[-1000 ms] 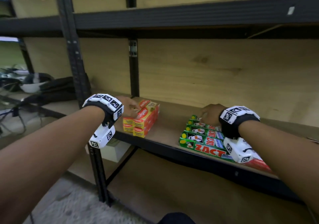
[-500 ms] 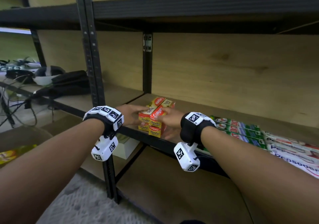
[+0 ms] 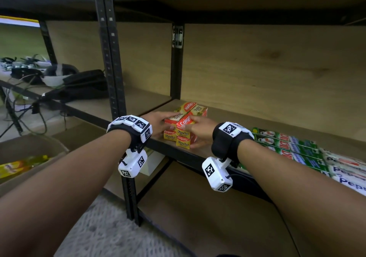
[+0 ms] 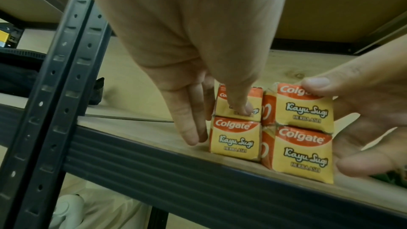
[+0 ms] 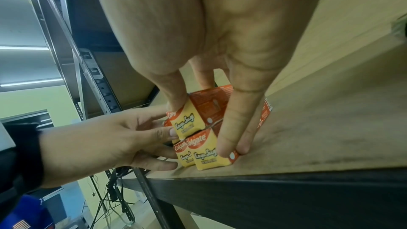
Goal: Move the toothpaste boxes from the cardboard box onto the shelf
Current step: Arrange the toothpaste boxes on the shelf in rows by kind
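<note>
Sitting near the front edge of the shelf (image 3: 227, 108), four Colgate boxes (image 3: 185, 126) make a block, two on two, with the left hand (image 3: 158, 123) and right hand (image 3: 200, 132) grasping it from each side; green boxes (image 3: 287, 146) lie to the right, and a cardboard box (image 3: 33, 148) stands low on the left. From the left wrist, straight fingers (image 4: 187, 121) touch the block's left side and the thumb presses one end. From the right wrist, fingers (image 5: 233, 124) lie along its right side, thumb on top.
</note>
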Demonstrator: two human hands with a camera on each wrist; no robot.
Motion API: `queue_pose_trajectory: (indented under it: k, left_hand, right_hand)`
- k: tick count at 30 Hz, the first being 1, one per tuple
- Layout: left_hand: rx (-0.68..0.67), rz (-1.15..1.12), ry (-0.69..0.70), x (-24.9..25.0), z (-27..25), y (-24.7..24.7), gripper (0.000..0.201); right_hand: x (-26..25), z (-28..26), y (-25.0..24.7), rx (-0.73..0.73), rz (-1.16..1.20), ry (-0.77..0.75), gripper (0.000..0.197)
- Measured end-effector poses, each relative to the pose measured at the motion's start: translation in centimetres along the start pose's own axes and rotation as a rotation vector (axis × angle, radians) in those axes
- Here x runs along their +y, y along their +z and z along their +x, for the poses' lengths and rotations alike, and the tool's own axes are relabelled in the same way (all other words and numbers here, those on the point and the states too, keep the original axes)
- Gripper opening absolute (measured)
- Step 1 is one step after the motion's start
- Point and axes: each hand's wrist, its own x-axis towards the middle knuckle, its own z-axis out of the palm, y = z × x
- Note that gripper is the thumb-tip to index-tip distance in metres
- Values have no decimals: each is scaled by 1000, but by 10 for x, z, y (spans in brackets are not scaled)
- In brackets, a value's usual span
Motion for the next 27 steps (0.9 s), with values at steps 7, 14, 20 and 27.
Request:
queue_pose_trajectory:
  k: [7,14,20,27]
  left_hand:
    - [41,46,-7,-14,14,-8,55]
    - [57,66,-26,-24,26,-18,54]
    - [102,165,-75,-28,27,-11,44]
    - [195,377,-133,-27,27,-6,43]
  right_hand:
    - [-7,21,10,4,29,7,64]
    - [-11,37,15,-2,18,-22,53]
    - [-8,40,14,7,-30,-46,58]
    - [-18,24,-6,90,-639,-222,58]
